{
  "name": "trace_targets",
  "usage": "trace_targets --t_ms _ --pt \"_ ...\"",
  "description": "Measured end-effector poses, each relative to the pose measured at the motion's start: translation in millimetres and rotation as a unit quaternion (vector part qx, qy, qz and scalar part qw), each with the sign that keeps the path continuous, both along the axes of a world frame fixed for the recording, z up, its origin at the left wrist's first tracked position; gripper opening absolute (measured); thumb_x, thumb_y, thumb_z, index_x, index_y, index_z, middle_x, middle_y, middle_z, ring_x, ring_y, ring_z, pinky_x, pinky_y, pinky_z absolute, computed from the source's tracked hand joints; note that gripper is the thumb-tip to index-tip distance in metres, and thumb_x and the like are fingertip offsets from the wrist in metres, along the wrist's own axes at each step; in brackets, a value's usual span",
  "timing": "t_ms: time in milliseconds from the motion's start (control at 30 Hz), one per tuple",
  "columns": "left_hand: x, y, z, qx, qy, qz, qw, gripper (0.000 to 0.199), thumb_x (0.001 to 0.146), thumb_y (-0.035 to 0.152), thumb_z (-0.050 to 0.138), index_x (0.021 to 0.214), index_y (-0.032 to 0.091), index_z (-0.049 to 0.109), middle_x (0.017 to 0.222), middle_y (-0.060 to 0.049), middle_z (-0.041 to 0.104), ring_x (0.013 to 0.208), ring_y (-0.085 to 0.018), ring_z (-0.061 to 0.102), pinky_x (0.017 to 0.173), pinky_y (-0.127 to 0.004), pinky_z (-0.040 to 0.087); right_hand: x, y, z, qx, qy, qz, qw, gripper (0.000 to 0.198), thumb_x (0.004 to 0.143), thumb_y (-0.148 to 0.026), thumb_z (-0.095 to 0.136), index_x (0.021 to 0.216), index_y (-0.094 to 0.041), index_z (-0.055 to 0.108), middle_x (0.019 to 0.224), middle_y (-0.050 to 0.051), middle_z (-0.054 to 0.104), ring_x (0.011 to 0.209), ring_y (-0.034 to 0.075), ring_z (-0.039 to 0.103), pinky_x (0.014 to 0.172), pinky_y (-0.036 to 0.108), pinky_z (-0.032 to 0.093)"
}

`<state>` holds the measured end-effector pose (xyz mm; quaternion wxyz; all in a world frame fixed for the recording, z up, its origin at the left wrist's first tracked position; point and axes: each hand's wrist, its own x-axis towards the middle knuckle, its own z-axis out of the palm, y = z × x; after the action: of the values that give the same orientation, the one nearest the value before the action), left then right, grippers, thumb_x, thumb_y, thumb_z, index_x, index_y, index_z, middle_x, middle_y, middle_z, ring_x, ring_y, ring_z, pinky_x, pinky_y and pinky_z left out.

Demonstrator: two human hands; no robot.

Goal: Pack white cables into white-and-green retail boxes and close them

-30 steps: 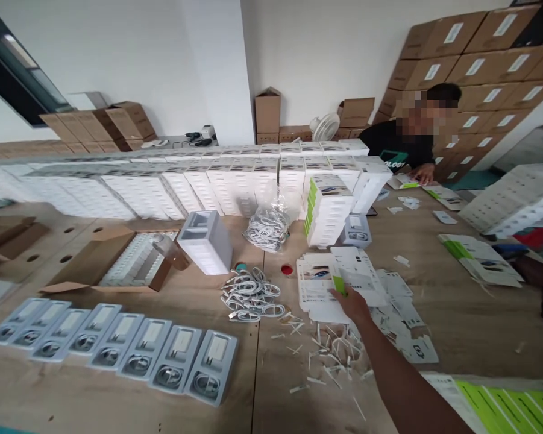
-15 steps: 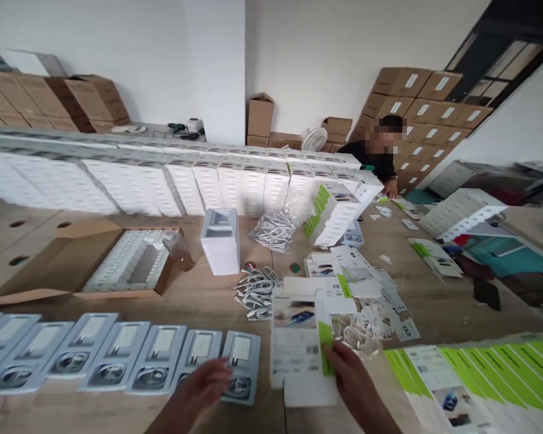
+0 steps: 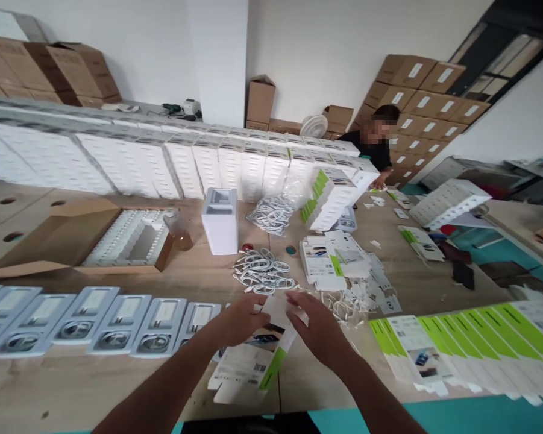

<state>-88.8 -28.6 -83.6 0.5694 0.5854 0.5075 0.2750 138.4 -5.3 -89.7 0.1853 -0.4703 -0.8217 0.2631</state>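
Both my hands hold a flat, unfolded white carton sheet with a green stripe (image 3: 253, 361) just above the near edge of the wooden table (image 3: 434, 283). My left hand (image 3: 241, 316) grips its top left part. My right hand (image 3: 316, 328) grips its top right part. Just beyond lies a pile of coiled white cables (image 3: 262, 271). A stack of more flat carton sheets (image 3: 328, 259) lies to the right of the cables. A row of grey plastic trays with coiled cables (image 3: 94, 316) runs along the near left.
A long wall of stacked white boxes (image 3: 163, 163) crosses the table. An open cardboard box (image 3: 85, 241), a white upright box (image 3: 220, 220) and a bagged cable bundle (image 3: 271, 214) stand mid-table. Green-striped sheets (image 3: 470, 337) fan out at right. A seated person (image 3: 375, 144) works at the far end.
My right hand lifted a carton sheet off the stack and brought it close. My left hand came into view and took hold of the sheet too. The camera swung left and down.
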Motion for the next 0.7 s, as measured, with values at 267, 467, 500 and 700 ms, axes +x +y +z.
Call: trace_targets --t_ms 267,467,500,700 --pt "62 2 12.1 -0.029 0.073 -0.028 0.997 0.027 0.077 0.031 0.059 0.096 0.016 0.07 0.087 -0.004 0.074 0.081 -0.022 0.065 0.074 -0.03 0.049 50 12 19 -0.02 -0.093 0.065 0.993 0.013 0.078 -0.027 0.059 0.089 -0.023 0.065 0.077 0.0 0.071 0.067 0.015 0.061 0.058 0.024 0.033" --pt "67 -5 22.0 -0.048 0.071 -0.033 0.996 0.029 0.075 0.031 0.061 0.097 0.015 0.07 0.089 -0.004 0.074 0.08 -0.021 0.065 0.072 -0.028 0.049 52 15 13 0.006 -0.104 0.106 0.989 0.014 0.075 -0.028 0.06 0.086 -0.023 0.065 0.074 0.0 0.07 0.066 0.015 0.06 0.056 0.025 0.028" --pt "67 -6 23.6 -0.049 0.072 -0.036 0.996 0.029 0.075 0.031 0.061 0.098 0.016 0.07 0.089 -0.004 0.074 0.08 -0.02 0.065 0.072 -0.028 0.049 49 14 11 0.014 -0.111 0.105 0.988 0.014 0.075 -0.028 0.059 0.087 -0.023 0.065 0.075 0.001 0.07 0.066 0.016 0.061 0.056 0.025 0.028" --pt "62 -2 33.4 -0.087 0.092 -0.06 0.99 0.032 0.074 0.033 0.063 0.101 0.016 0.068 0.081 -0.001 0.071 0.071 -0.016 0.063 0.062 -0.024 0.046 37 6 0 0.047 -0.124 0.069 0.989 0.018 0.078 -0.028 0.055 0.09 -0.02 0.066 0.077 0.006 0.072 0.069 0.019 0.063 0.058 0.027 0.029"
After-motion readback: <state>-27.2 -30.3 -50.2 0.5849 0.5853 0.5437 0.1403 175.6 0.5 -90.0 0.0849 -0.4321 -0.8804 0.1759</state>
